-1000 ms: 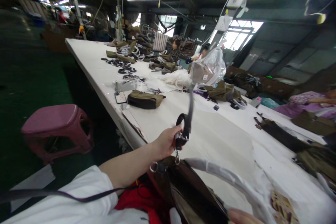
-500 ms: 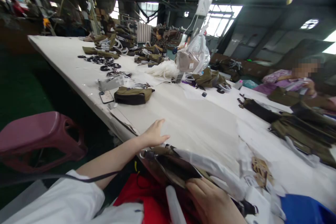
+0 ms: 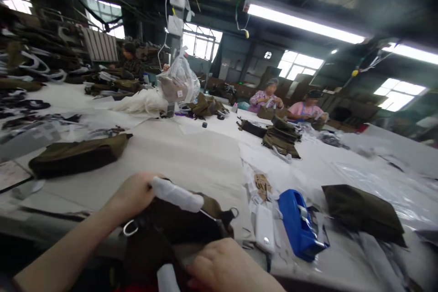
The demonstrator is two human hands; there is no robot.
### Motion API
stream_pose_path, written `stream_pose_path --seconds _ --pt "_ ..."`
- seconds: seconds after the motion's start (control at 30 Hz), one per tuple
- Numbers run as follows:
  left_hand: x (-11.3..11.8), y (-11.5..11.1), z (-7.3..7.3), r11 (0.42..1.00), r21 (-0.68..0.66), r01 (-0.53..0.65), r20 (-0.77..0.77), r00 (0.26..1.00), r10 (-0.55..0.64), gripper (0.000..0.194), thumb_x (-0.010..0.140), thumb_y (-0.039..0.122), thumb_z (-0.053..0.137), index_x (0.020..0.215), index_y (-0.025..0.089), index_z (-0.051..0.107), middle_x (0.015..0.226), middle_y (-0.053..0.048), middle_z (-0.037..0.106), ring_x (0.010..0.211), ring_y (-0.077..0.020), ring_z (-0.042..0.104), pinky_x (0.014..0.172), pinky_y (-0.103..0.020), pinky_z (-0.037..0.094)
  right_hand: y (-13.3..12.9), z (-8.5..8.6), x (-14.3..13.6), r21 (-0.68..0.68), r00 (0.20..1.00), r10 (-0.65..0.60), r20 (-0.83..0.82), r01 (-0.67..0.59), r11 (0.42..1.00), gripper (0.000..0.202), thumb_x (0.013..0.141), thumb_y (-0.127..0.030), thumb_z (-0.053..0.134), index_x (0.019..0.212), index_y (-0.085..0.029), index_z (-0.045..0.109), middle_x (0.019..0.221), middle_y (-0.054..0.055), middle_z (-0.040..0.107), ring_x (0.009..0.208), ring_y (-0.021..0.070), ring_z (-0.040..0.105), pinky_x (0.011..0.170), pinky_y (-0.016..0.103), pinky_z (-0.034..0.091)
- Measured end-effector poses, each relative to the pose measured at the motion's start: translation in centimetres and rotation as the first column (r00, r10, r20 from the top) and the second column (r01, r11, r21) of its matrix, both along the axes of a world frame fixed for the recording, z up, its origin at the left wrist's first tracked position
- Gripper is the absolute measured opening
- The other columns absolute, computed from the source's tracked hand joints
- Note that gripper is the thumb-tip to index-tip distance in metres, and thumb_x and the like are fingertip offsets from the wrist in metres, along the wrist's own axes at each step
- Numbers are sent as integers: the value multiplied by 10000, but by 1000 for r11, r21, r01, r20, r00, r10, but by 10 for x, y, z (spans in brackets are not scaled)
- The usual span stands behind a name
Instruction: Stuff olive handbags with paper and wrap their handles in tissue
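An olive-and-black bag [image 3: 181, 226] is held at the table's near edge, its mouth towards me. It has metal rings at both sides and a handle [image 3: 176, 195] wrapped in white. My left hand [image 3: 135, 194] is closed on the bag's far rim, right at the left end of that wrapped handle; its fingertips are partly hidden. My right hand [image 3: 222, 262] grips the near side of the bag with curled fingers. Below, between the hands, a second white-wrapped strip [image 3: 167, 278] shows. Another olive bag [image 3: 80, 155] lies on the table left of my left hand.
To the right are a blue tape dispenser [image 3: 301, 226], a white box-like device [image 3: 264, 228], tan tags [image 3: 263, 187] and a dark olive bag [image 3: 364, 212]. More bags [image 3: 280, 139] lie further back. A plastic bag [image 3: 179, 82] hangs over the table. Two people [image 3: 268, 96] work across it.
The view has swung right. My left hand, earlier open and stretched over the table, has come back and closed on the bag's rim. The bag sits higher, with my right hand still on it.
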State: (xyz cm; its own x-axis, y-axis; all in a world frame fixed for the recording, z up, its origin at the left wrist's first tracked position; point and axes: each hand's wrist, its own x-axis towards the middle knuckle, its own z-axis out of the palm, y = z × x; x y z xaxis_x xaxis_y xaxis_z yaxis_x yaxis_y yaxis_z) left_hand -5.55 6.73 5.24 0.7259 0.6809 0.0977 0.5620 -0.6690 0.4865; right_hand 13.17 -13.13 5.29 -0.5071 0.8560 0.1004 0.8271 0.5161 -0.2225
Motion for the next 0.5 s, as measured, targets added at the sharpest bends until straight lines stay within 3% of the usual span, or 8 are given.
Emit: stream_pose_path --seconds 0.13,0.23,0.3,0.4,0.47,0.5 --pt "-26 22 3 985 112 -128 158 981 110 384 798 256 454 1090 218 700 1106 -14 728 993 -206 669 874 -277 493 0 13 2 124 970 -8 -242 39 991 121 949 -234 519 902 -203 626 815 -3 706 756 129 645 693 213 476" --pt "-51 34 4 919 321 -229 251 956 150 409 862 297 415 1166 200 670 1162 -25 706 1016 -216 664 938 -308 481 -1 15 15 237 853 -75 -516 226 945 164 911 -109 487 988 -199 601 974 41 703 931 144 642 830 245 496" --pt "-67 40 6 813 466 -348 322 923 210 408 893 314 411 1204 203 649 1195 -31 687 1039 -220 654 958 -324 470 -3 5 33 276 776 -177 -606 414 868 172 907 -97 499 982 -212 604 981 42 700 948 148 643 842 261 503" --pt "-87 54 7 640 551 -535 371 844 387 442 943 354 378 1303 194 577 1278 -66 635 1166 -237 594 1009 -346 422 -6 -25 69 278 711 -374 -596 620 734 128 917 -193 541 969 -224 653 917 39 716 876 167 670 792 274 527" --pt "-95 65 2 579 555 -597 327 797 508 476 969 353 323 1374 179 504 1350 -85 578 1253 -251 527 1051 -361 372 -10 -48 92 244 640 -499 -585 725 644 167 910 -311 558 937 -215 692 880 53 730 814 192 689 752 293 549" --pt "-99 72 -4 585 549 -597 268 789 554 483 976 333 300 1399 173 471 1386 -87 546 1273 -260 504 1061 -375 358 -12 -59 102 199 593 -556 -583 767 610 219 899 -370 559 918 -209 707 867 62 736 785 204 697 731 302 561"
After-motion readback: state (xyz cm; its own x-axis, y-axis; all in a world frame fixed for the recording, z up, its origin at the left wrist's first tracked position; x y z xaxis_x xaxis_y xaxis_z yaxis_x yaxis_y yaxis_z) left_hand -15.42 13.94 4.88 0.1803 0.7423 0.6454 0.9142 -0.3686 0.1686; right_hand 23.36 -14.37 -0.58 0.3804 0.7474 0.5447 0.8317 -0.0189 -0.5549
